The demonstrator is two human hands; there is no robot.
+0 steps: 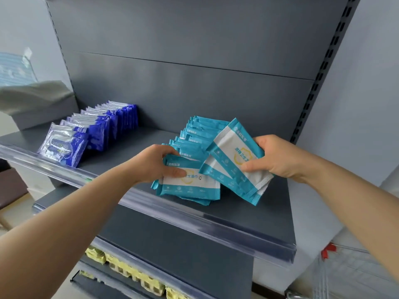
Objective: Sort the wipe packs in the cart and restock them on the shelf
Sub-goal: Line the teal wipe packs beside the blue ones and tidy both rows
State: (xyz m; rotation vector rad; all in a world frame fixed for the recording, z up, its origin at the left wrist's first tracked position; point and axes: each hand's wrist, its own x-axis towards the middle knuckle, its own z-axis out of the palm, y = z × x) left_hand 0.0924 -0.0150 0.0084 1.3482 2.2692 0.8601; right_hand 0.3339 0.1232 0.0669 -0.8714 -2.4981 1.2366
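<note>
Teal-white packs (190,182); blue-silver packs (62,147); grey shelf (133,134).

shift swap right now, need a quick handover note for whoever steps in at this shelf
Left hand grips the front teal pack of the teal row on the shelf.
Right hand holds loose teal packs, tilted, right of that row.
Done: blue row stands at the shelf's left; teal row mostly laid.
Left: seat the held packs; cart contents mostly out of view, so check it.
</note>
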